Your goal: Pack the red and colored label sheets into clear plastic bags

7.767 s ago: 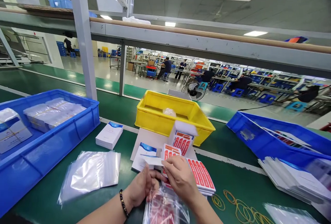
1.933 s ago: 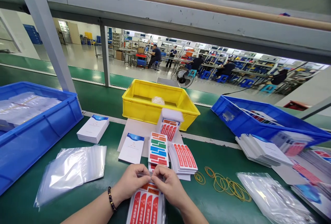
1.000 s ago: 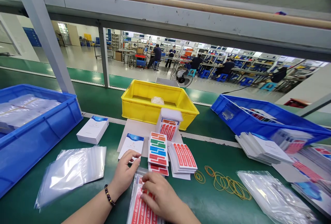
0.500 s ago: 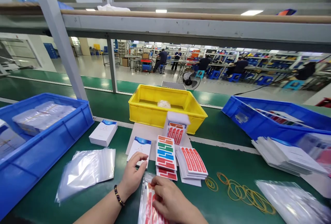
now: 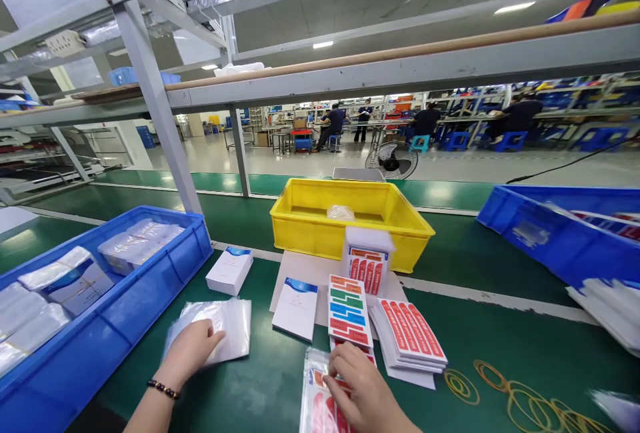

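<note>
My left hand [image 5: 193,346], with a beaded bracelet at the wrist, rests on a stack of clear plastic bags [image 5: 235,336]. Its thumb stands apart from the curled fingers. At the lower middle, my right hand [image 5: 365,386] has its fingers closed at the upper part of a filled clear bag [image 5: 313,393], through which red and white sheets show. Just beyond that hand lies a pile of multicoloured sticker sheets [image 5: 349,310]. White booklets with a blue top [image 5: 295,310] are left of them, and red-striped sticker sheets [image 5: 410,336] lie to the right.
A yellow bin [image 5: 320,236] holding a small clear bundle stands behind the sheets. Blue bins [image 5: 190,246] flank both sides. Another booklet stack [image 5: 230,272] is near the left bin. Rubber bands [image 5: 463,386] lie at right. A metal shelf frame [image 5: 160,113] crosses overhead; people sit far behind.
My left hand has left the white booklets and moved left onto the clear bags. My right hand stays at the filled bag. The camera view has shifted left and up.
</note>
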Demonstrator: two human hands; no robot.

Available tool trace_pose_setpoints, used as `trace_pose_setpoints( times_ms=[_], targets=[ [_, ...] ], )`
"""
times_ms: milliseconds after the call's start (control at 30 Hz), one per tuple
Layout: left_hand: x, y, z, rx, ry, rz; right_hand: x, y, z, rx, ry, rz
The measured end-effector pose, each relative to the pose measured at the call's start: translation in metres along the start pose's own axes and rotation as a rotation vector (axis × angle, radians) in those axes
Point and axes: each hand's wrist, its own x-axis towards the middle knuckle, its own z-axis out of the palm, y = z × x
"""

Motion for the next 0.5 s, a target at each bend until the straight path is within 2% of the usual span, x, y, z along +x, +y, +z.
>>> trace_pose_setpoints(
  times_ms=[133,233,367,500],
  targets=[
    [-0.002,-0.023,0.0,0.076,-0.066,-0.032,0.0,0.003,0.003,-0.03,0.057,-0.034],
    [-0.002,-0.023,0.001,0.097,-0.078,-0.014,0.0,0.002,0.004,-0.023,0.064,-0.039],
    [-0.002,0.001,0.002,0.089,-0.065,0.067,0.0,0.0,0.002,0.045,0.034,-0.012],
    [-0.014,0.047,0.02,0.071,-0.103,0.233,-0.005,0.005,0.002,0.263,-0.118,0.111]
  ],
)
